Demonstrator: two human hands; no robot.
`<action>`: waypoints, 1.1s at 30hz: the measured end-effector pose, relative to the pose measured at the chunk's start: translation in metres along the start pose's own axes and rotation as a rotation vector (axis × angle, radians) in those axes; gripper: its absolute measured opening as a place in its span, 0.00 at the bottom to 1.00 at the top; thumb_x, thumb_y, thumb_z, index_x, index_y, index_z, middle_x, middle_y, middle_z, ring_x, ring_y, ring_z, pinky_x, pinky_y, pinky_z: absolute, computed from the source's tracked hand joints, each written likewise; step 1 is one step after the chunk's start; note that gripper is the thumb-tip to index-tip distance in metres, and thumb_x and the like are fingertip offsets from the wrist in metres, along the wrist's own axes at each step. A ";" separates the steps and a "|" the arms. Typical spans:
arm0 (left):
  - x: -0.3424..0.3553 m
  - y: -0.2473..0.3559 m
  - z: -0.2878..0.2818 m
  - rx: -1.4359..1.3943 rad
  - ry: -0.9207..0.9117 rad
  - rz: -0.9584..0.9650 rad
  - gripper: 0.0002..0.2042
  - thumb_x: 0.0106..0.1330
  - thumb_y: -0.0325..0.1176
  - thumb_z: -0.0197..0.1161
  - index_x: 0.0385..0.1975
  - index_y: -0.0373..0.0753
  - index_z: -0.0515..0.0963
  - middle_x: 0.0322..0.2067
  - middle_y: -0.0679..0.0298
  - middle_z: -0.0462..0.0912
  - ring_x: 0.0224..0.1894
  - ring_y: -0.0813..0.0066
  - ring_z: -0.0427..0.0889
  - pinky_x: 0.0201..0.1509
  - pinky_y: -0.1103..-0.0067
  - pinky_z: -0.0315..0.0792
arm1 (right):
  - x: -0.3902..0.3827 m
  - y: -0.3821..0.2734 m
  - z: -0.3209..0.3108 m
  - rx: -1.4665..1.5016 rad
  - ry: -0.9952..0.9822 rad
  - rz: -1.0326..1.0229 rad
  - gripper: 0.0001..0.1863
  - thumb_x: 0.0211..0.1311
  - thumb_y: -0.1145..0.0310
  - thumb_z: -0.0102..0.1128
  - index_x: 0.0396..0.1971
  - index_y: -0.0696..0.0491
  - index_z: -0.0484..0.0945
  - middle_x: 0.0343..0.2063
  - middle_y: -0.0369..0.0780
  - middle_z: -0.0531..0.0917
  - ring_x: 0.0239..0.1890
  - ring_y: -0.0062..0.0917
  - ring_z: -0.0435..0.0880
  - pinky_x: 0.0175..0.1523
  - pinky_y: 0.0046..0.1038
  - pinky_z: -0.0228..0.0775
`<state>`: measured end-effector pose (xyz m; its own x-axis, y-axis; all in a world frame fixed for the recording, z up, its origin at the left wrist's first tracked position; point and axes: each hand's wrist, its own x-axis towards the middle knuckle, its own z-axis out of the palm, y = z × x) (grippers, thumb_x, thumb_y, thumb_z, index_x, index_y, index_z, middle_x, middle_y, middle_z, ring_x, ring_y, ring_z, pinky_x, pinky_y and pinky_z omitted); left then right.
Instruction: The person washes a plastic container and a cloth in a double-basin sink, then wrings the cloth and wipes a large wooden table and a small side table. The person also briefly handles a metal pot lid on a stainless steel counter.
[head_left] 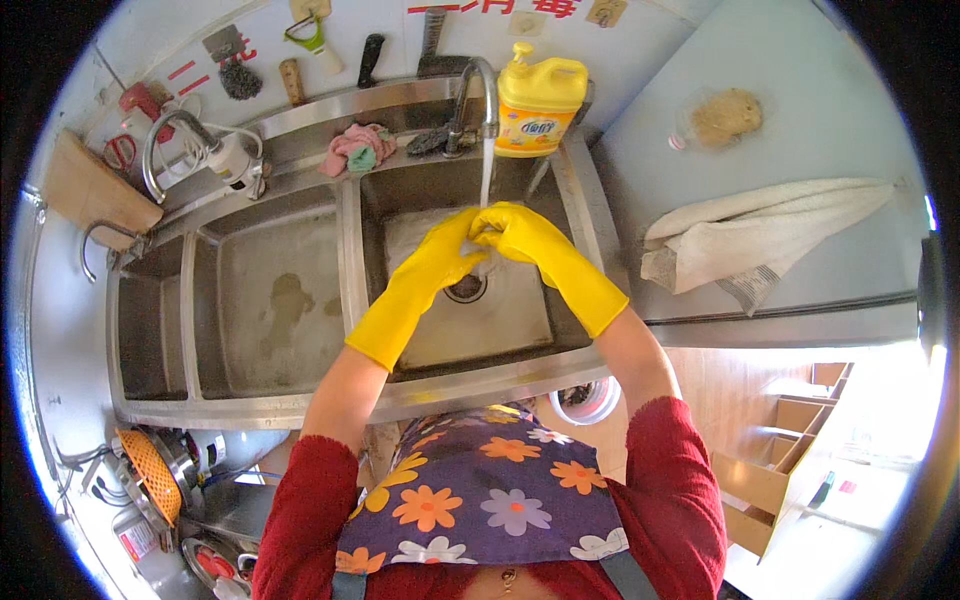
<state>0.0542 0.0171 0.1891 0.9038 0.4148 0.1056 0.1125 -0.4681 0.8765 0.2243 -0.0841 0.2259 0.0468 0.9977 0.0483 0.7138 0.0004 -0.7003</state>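
Both my hands wear long yellow rubber gloves and meet over the right-hand basin of a steel sink. Water runs from the curved tap onto them. My left hand has its thumb held apart, its fingers reaching up to the other glove. The fingers of my right hand curl inward against the left fingertips; whether anything small lies between them is hidden. Below the gloves is the round drain. A yellow pump jug stands behind the basin, right of the tap.
A pink and green cloth and a dark scrubber lie on the back ledge. Left are more basins and another tap. A white towel and a bagged brown item lie on the right-hand surface. Tools hang behind.
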 end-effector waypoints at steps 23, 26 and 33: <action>0.027 0.005 -0.095 -0.522 0.163 -0.175 0.15 0.63 0.27 0.73 0.50 0.35 0.81 0.45 0.68 0.86 0.47 0.80 0.82 0.56 0.80 0.74 | 0.004 0.067 0.058 0.743 0.225 0.573 0.21 0.69 0.54 0.66 0.54 0.52 0.81 0.48 0.38 0.85 0.47 0.26 0.84 0.50 0.31 0.78; 0.009 -0.037 -0.101 -0.495 0.164 -0.169 0.18 0.64 0.27 0.73 0.52 0.35 0.79 0.48 0.66 0.85 0.48 0.78 0.82 0.57 0.79 0.74 | 0.015 0.079 0.046 0.922 0.264 0.498 0.16 0.72 0.55 0.61 0.50 0.50 0.81 0.42 0.36 0.85 0.41 0.25 0.84 0.46 0.31 0.78; 0.005 -0.081 -0.052 -0.289 0.166 -0.391 0.13 0.69 0.33 0.70 0.49 0.36 0.81 0.41 0.66 0.87 0.42 0.77 0.83 0.49 0.78 0.76 | 0.065 0.096 0.064 1.384 -0.074 0.029 0.18 0.72 0.54 0.62 0.45 0.55 0.80 0.36 0.40 0.84 0.36 0.25 0.83 0.42 0.30 0.78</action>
<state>0.0286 0.0978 0.1426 0.7367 0.6448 -0.2039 0.2892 -0.0279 0.9569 0.2514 -0.0152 0.1164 -0.0182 0.9997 0.0146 -0.5557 0.0021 -0.8314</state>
